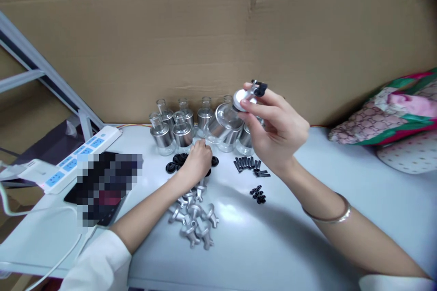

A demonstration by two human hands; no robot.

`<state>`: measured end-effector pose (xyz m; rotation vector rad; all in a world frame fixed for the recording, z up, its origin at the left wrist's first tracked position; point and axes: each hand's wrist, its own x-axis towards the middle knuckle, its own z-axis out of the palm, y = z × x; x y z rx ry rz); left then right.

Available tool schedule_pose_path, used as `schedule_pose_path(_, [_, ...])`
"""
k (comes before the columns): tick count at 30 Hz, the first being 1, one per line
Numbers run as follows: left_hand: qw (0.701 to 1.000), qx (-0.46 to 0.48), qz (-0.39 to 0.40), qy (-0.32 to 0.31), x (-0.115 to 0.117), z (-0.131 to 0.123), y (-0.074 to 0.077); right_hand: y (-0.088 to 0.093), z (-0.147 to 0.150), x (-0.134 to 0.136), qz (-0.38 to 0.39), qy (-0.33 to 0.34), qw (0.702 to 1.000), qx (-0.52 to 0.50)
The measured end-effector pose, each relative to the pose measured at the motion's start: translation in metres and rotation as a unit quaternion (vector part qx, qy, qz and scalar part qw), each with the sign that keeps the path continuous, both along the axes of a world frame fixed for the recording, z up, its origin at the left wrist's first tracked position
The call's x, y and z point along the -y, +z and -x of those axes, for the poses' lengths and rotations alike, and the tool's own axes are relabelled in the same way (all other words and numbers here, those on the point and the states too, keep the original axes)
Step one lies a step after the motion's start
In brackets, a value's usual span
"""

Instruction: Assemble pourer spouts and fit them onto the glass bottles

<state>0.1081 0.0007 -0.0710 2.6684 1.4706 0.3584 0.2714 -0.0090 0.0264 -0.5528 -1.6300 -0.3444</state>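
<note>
Holding hand: the right hand [282, 122], fingers pinched on a silver spout [252, 92] with a black end [261, 90], above and right of the left hand.
Lower hand: the left hand [197, 163], apart from the right, fingers curled down at the black discs [171, 167]; cannot tell whether it grips one.
Tilted bottle [222, 123]: just left of the right fingertips; unclear whether joined to the spout.
Standing bottles [162, 137]: beyond the left hand.
Silver parts [195, 210]: heaped nearer than the left hand.
Black strips [243, 163], small black pieces [261, 199]: right of the left hand.
</note>
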Motion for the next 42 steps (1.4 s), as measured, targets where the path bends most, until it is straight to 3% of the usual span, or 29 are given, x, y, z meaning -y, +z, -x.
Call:
schedule_pose_path(14, [0.999, -0.027, 0.013, 0.019, 0.002, -0.004, 0.006, -0.002, 0.015, -0.013, 0.022, 0.024, 0.999, -0.03])
schedule_pose_path(20, [0.998, -0.067, 0.021, -0.008, 0.002, -0.005, 0.006, -0.006, 0.018, -0.015, 0.055, 0.015, 0.998, 0.0])
schedule_pose_path(24, [0.996, -0.084, 0.019, -0.016, 0.007, -0.003, 0.021, -0.007, 0.02, -0.018, 0.038, -0.004, 0.999, 0.001])
schedule_pose_path(27, [0.995, -0.089, 0.011, -0.048, 0.026, 0.0, 0.048, -0.005, 0.021, -0.019, 0.042, -0.009, 0.999, -0.004])
schedule_pose_path(30, [0.99, -0.088, 0.006, -0.106, 0.059, 0.002, 0.077, -0.008, 0.022, -0.02, 0.068, 0.0, 0.998, 0.003])
schedule_pose_path(33, [0.97, -0.075, -0.004, -0.232, 0.092, 0.002, 0.095, -0.02, 0.025, -0.024, 0.089, 0.013, 0.996, 0.021])
schedule_pose_path(36, [0.952, -0.072, -0.013, -0.296, 0.11, 0.0, 0.097, -0.035, 0.028, -0.03, 0.115, 0.024, 0.992, 0.04])
schedule_pose_path(42, [0.952, -0.076, -0.016, -0.295, 0.109, -0.001, 0.086, -0.049, 0.032, -0.038, 0.154, 0.025, 0.986, 0.063])
